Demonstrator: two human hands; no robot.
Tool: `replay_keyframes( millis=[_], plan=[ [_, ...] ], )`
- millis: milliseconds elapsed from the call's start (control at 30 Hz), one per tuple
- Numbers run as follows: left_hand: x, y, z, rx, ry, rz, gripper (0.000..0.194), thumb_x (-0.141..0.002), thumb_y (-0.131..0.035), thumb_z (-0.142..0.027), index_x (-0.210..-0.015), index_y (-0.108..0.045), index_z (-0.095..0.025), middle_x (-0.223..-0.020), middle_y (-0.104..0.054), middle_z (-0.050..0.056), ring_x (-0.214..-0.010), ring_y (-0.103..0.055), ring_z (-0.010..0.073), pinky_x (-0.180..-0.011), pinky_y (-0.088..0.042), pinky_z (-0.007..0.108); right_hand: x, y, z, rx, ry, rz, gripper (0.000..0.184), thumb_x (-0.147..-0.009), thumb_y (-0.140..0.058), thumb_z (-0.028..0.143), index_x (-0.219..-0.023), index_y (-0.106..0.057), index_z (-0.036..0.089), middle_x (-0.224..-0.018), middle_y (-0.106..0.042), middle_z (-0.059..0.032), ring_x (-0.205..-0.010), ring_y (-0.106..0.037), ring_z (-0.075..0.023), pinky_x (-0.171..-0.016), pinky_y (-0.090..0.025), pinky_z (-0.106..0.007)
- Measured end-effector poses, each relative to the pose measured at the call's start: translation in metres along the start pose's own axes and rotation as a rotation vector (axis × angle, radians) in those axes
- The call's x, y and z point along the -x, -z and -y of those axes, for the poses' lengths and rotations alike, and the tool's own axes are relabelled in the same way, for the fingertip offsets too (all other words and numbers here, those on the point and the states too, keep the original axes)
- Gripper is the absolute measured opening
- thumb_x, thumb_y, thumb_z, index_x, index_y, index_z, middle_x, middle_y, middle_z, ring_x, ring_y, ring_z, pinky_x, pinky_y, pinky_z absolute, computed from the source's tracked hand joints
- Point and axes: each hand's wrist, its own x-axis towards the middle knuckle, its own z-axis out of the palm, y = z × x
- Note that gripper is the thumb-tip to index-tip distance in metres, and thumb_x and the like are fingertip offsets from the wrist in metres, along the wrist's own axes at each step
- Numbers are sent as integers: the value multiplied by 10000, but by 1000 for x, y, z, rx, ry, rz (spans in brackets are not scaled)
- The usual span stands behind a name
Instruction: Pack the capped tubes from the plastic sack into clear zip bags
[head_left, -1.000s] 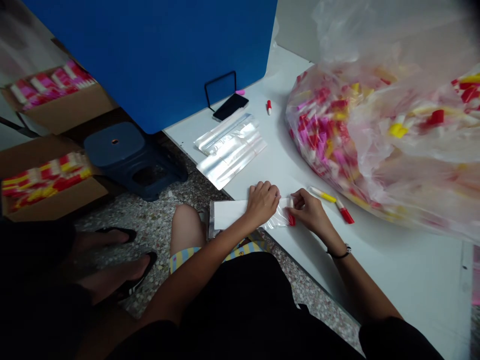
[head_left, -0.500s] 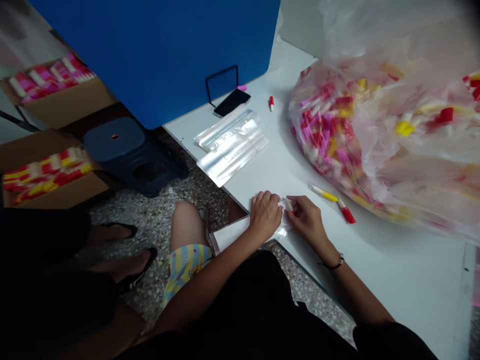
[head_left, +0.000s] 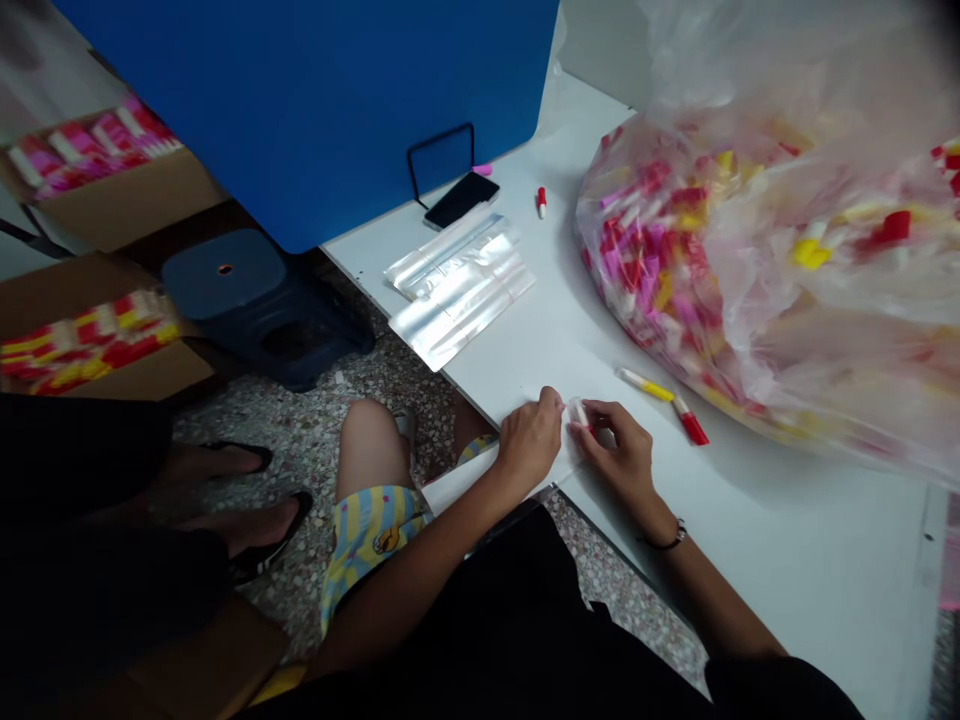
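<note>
My left hand (head_left: 531, 442) is closed, pinching the mouth of a small clear plastic bag (head_left: 465, 480) with a white card in it, which hangs over the near edge of the white table (head_left: 787, 540). Right beside it, my right hand (head_left: 616, 449) is closed on a white marker with a red cap (head_left: 580, 414), its tip at the bag's mouth. A yellow-capped marker (head_left: 645, 386) and a red-capped marker (head_left: 688, 422) lie on the table just right of my hands.
A huge clear sack of coloured markers (head_left: 750, 260) fills the table's right side. A stack of clear bags (head_left: 457, 285), a phone (head_left: 461, 200) and a lone marker (head_left: 540, 202) lie further back. Blue board (head_left: 315, 100), dark stool (head_left: 255, 310), cardboard boxes (head_left: 97, 350) of packed markers stand left.
The bag has slid toward me over the table edge. Both hands have come closer together, and the red-capped marker has gone further into my right hand's grip at the bag's mouth.
</note>
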Motion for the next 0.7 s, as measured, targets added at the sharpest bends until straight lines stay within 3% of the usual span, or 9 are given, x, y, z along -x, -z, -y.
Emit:
replay_keyframes(
  millis=[267, 500, 700],
  plan=[
    [1, -12, 6, 140, -38, -148, 182, -965, -324, -236, -1094, -452, -229, -860, -676, -6, -789, -655, 199, -643, -385, 285, 1, -1, 1, 0, 21, -24, 118, -813, -633, 209, -923, -592, 192, -811, -614, -24, -708, -577, -139, -644, -498, -274],
    [0, -20, 12, 277, -57, -244, 204, -962, -318, -226, -1080, -484, -239, -901, -691, -15, -831, -655, 174, -689, -397, 270, 1, 0, 2, -79, -85, -38, 224, -785, -604, 158, -1006, -583, 188, -863, -610, -35, -739, -581, -144, -670, -515, -281],
    [0, -22, 14, 318, -45, -285, 213, -975, -321, -273, -1072, -508, -243, -837, -687, -24, -782, -648, 169, -685, -385, 266, 0, 6, 7, -7, 55, -41, 214, -783, -580, 118, -984, -579, 193, -837, -604, -31, -729, -570, -144, -669, -502, -288]
  ],
)
